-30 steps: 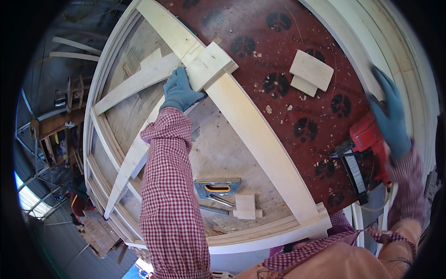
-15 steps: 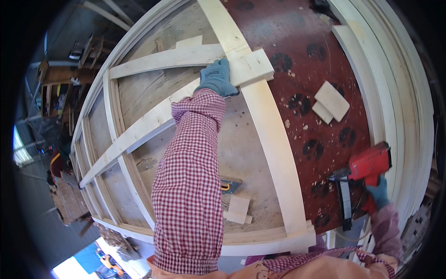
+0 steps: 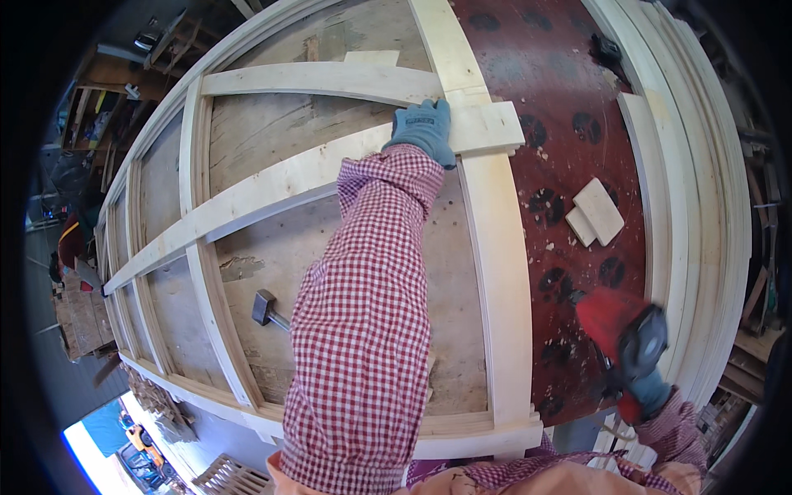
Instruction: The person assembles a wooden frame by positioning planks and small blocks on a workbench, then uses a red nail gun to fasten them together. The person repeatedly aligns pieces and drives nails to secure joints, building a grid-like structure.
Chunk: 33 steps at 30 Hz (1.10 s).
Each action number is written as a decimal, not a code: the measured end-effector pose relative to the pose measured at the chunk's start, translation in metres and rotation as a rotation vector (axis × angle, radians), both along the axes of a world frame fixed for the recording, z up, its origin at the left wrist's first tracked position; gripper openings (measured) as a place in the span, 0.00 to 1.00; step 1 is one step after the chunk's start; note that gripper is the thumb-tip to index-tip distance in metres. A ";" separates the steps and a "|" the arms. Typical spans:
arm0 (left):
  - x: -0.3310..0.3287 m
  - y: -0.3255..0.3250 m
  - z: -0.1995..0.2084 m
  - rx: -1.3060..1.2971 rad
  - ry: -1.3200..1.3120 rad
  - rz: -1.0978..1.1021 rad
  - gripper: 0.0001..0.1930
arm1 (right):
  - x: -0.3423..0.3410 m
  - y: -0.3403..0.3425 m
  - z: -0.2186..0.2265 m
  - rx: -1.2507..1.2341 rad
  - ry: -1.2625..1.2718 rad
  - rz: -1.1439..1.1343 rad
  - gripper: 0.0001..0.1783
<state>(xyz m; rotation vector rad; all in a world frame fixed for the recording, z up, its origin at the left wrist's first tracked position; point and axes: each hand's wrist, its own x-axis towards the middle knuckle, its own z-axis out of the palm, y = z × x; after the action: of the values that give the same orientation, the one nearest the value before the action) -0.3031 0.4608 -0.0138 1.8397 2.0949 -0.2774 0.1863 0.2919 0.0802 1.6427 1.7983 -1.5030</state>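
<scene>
My left hand (image 3: 422,132), in a teal work glove, reaches far forward over a wooden frame. Its fingers curl round the end of a long pale slat (image 3: 272,175), beside a short wooden block (image 3: 493,128) that lies across a wide upright board (image 3: 497,272). At the lower right my right hand (image 3: 652,394), also gloved, is closed on the handle of a red nail gun (image 3: 609,320), which is smeared by motion. The tool hangs over the dark red work surface, apart from the frame. My left sleeve covers part of the frame's middle.
Two small wood offcuts (image 3: 597,213) lie on the dark red surface (image 3: 569,148). Long boards (image 3: 685,206) are stacked along the right. A hammer (image 3: 266,308) rests inside the frame, left of my forearm. Another person (image 3: 73,243) is at the far left.
My right hand has swung the nail gun inward and turned it. My left hand keeps its place on the slat. The view has shifted, bringing the hammer into sight.
</scene>
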 end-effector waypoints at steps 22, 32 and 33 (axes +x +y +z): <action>-0.004 -0.005 -0.001 0.034 -0.045 -0.003 0.46 | -0.208 0.182 0.042 0.045 0.422 0.080 0.06; -0.004 -0.006 0.003 0.021 -0.043 0.013 0.47 | -0.223 0.193 0.033 0.336 0.532 0.524 0.09; -0.002 -0.003 0.002 0.022 -0.039 0.006 0.47 | -0.228 0.192 0.036 0.305 0.498 0.477 0.09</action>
<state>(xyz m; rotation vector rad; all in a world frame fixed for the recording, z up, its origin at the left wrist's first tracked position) -0.3053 0.4573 -0.0113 1.8365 2.0853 -0.2161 -0.0415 0.4843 0.1167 0.8641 2.5595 -1.5455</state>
